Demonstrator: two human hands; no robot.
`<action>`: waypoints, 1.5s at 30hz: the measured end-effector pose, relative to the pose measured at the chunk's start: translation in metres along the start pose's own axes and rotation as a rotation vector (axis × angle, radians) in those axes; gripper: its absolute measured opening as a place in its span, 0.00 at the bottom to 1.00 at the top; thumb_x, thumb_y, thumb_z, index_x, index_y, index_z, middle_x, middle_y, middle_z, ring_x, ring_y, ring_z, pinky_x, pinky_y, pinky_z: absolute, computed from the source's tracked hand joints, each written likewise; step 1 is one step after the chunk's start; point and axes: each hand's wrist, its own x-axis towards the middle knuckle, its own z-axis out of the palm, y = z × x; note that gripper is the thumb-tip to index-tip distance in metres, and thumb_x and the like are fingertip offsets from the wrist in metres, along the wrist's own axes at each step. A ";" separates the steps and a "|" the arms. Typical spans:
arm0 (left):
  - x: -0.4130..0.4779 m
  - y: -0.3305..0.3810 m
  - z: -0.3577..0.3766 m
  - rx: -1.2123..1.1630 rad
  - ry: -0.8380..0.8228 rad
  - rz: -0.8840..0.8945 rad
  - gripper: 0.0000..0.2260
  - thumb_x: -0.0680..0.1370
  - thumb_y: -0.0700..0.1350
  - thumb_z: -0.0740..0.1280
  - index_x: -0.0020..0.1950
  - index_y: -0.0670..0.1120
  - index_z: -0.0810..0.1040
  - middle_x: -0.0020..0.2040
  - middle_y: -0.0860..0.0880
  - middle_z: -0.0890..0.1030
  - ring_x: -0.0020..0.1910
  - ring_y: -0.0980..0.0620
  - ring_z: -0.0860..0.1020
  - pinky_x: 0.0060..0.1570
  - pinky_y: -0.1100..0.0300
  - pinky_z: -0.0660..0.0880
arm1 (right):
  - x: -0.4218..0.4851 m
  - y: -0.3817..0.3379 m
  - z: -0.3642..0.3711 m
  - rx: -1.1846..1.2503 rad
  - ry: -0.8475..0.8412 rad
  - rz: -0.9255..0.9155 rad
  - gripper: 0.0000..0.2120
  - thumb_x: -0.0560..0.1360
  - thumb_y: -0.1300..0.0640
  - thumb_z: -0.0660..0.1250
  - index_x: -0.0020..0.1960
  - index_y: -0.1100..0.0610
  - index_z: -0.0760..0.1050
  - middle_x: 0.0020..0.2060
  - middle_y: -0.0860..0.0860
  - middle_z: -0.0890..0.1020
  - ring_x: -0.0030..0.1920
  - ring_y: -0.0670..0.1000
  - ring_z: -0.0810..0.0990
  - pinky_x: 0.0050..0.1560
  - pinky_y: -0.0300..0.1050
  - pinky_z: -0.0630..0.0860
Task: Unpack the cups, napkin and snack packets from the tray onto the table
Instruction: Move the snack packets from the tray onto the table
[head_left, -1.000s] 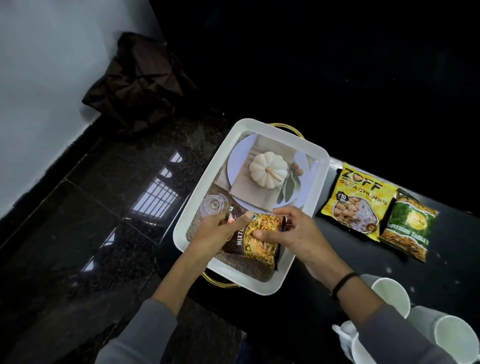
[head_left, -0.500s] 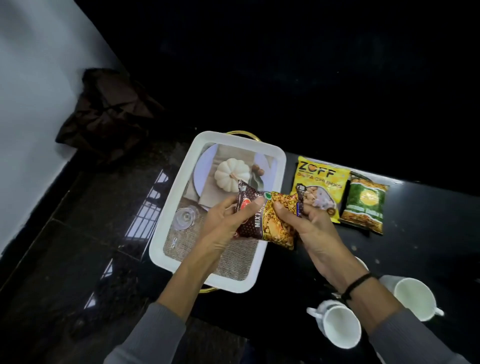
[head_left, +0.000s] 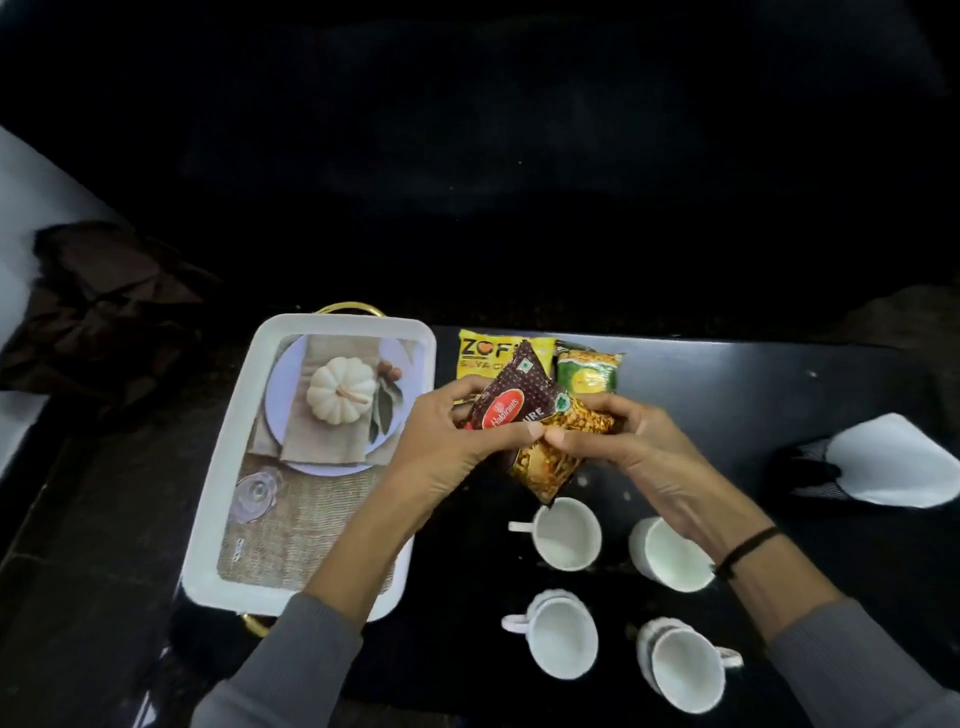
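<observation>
Nearest the camera, four white cups stand on the black worktop (head_left: 727, 395) in two rows: one at near left (head_left: 558, 636) with its handle pointing left, one at near right (head_left: 683, 667) with its handle pointing right, and behind them a far-left cup (head_left: 566, 535) and a far-right cup (head_left: 670, 553), the last partly hidden by the right forearm. Grey sleeves cover both forearms, and a thin black band (head_left: 748, 548) circles the right wrist.

Above the cups, both hands hold one snack packet, a brown and orange Haldiram's mixture packet (head_left: 535, 421), in the air just right of the tray. The left hand (head_left: 441, 441) has its fingers (head_left: 467, 387) curled over the packet's left edge and the thumb pressed on its front. The right hand (head_left: 628, 441) pinches the packet's right side, fingers closed together around it.

The white tray (head_left: 228, 452) sits to the left with a gold handle at each short end; its floor carries a printed picture of a pumpkin on a plate. The left forearm crosses its near right corner.

Just beyond the hands, a yellow Zoff packet (head_left: 478, 353) and a green packet (head_left: 592, 371) lie side by side on the worktop. A white folded napkin (head_left: 893, 462) lies well apart at the right edge. A dark brown cloth (head_left: 104, 306) lies bunched at far left.
</observation>
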 end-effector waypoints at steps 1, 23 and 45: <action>0.001 0.007 0.007 0.012 -0.014 0.026 0.23 0.61 0.52 0.85 0.53 0.52 0.84 0.48 0.49 0.89 0.49 0.51 0.87 0.45 0.57 0.84 | 0.000 0.001 -0.010 -0.006 -0.019 -0.006 0.27 0.60 0.52 0.85 0.57 0.53 0.84 0.55 0.52 0.87 0.57 0.53 0.86 0.62 0.51 0.79; 0.048 0.002 0.136 0.143 -0.044 -0.246 0.14 0.78 0.50 0.73 0.62 0.49 0.80 0.52 0.50 0.87 0.50 0.55 0.85 0.52 0.57 0.82 | 0.000 0.029 -0.089 0.212 0.347 0.058 0.18 0.72 0.48 0.77 0.55 0.59 0.83 0.46 0.52 0.90 0.47 0.50 0.89 0.52 0.42 0.79; 0.052 -0.054 0.111 1.019 0.106 -0.128 0.25 0.82 0.65 0.57 0.79 0.69 0.57 0.85 0.52 0.45 0.83 0.44 0.42 0.73 0.27 0.53 | 0.038 0.055 -0.082 -1.061 0.445 -0.235 0.21 0.82 0.53 0.64 0.75 0.51 0.69 0.82 0.54 0.56 0.82 0.57 0.52 0.76 0.62 0.59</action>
